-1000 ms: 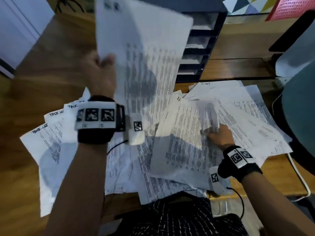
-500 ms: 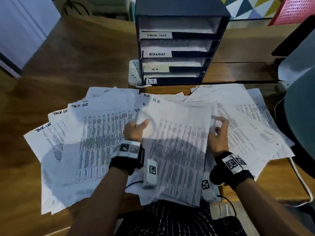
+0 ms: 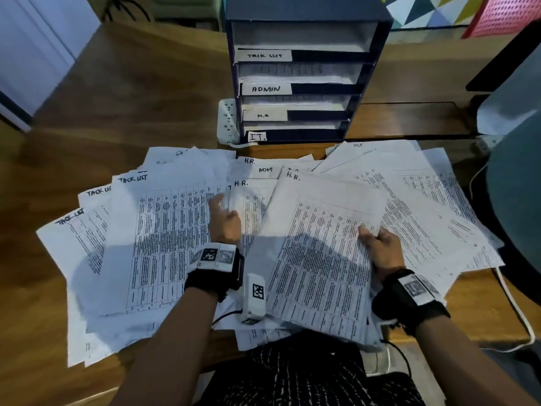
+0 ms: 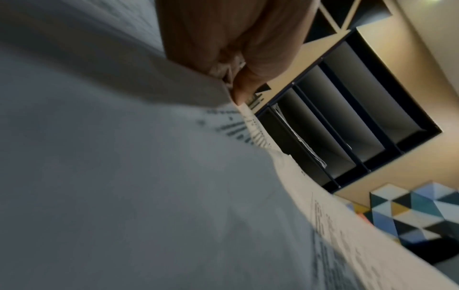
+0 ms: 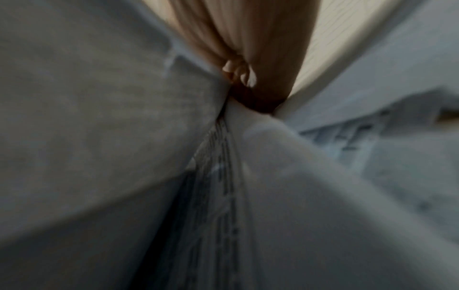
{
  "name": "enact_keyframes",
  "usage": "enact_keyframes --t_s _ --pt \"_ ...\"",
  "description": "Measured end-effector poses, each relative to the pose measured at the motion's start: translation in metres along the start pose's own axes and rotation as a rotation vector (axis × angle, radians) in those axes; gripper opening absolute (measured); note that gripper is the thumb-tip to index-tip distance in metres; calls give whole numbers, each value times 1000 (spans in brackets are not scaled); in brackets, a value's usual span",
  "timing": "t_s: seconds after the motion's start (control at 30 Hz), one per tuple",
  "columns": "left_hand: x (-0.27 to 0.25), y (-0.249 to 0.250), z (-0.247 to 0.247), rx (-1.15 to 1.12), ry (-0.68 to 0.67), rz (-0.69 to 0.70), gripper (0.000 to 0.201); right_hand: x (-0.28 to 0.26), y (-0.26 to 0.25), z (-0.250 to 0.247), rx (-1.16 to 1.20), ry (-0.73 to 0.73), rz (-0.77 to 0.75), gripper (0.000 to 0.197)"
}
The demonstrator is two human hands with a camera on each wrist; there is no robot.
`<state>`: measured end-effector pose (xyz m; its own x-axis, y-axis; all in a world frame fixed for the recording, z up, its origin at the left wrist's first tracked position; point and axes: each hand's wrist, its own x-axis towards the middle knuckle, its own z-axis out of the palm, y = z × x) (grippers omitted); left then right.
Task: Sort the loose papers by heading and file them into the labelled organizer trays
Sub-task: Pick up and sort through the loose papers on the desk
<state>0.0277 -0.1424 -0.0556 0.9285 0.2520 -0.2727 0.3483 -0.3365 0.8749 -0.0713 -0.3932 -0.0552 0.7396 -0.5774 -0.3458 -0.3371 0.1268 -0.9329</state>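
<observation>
Wooden desk (image 3: 111, 92) carries the labelled organizer (image 3: 301, 83) behind a spread of loose papers (image 3: 424, 200). Right hand (image 3: 380, 250) pinches the raised H.R. sheet (image 3: 319, 253) at its edge; left hand (image 3: 224, 221), fingers loosely spread, rests on a TASK LIST sheet (image 3: 164, 238).

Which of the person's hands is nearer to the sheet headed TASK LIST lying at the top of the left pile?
Left. The left hand is at the right edge of that TASK LIST sheet; the right hand grips an H.R. sheet further right.
</observation>
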Motion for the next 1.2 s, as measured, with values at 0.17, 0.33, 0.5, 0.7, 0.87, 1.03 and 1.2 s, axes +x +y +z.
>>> enact_keyframes --t_s 0.17,0.33,0.5,0.7,0.87,1.03,1.2 --pt "-12 6 6 -36 -332 128 16 6 5 -3 -87 -80 -41 42" --pt "-11 15 8 194 -453 35 28 13 13 -3 10 -223 -17 56" --pt "-10 19 6 187 -324 30 23 18 13 -2 114 -206 -17 60" --pt "-13 21 8 93 -211 11 43 9 10 6 203 -85 -28 40" --pt "-14 18 7 21 -136 11 48 4 10 4 220 -66 -25 16" --pt "-1 12 4 68 -216 18 31 7 2 -9 121 -152 30 50" --pt "-14 22 18 -124 -332 62 42 -3 -11 6 208 -190 120 44"
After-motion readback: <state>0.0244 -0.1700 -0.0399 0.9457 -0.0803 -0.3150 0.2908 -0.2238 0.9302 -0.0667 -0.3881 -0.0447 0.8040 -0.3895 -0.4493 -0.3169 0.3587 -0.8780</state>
